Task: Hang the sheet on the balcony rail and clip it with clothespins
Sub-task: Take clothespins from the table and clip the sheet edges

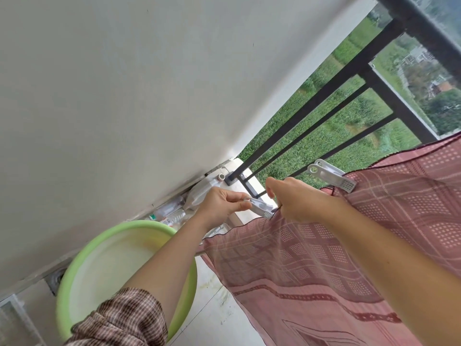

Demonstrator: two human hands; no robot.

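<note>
Left hand (pixel 220 204) fingers pinched tight on one grey clothespin (pixel 260 208), its tip at the sheet's edge. Right hand (pixel 296 201) fingers closed, gripping that edge of the single pink checked sheet (pixel 349 245) draped over the balcony rail (pixel 324 96). A second clothespin (pixel 331 174) is already clipped on. One green basin (pixel 119 258) below.

text: none legible | labels: bottle labels too blurred | numbers: none
</note>
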